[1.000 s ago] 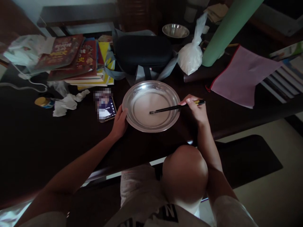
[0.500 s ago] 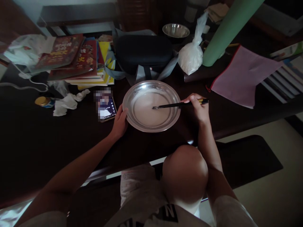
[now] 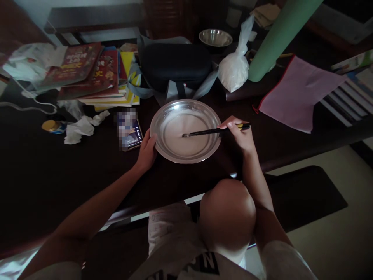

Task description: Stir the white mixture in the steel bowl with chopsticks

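Note:
A wide metal bowl [image 3: 215,146] stands on the dark table in front of me, with a pale, milky liquid [image 3: 186,146] in it. My left hand [image 3: 147,152] grips the bowl's left rim, thumb on top. In my right hand [image 3: 239,134] are dark chopsticks [image 3: 204,132] with yellowish ends, held pointing left over the bowl's right rim. Their tips dip into the liquid near the middle. Just left of the bowl lies a phone [image 3: 135,136] with its screen lit.
Behind the bowl sits a black case [image 3: 176,62], with a knotted bag of white powder [image 3: 234,74] and a green cylinder [image 3: 274,46] to its right. Books [image 3: 78,64] are stacked at the left, near crumpled tissue [image 3: 80,130] and a small jar [image 3: 53,126]. A pink pouch [image 3: 297,93] lies right.
My right hand and the chopsticks have shifted slightly left, their tips moving left through the liquid. My left hand keeps its place on the rim. The picture on the phone screen differs.

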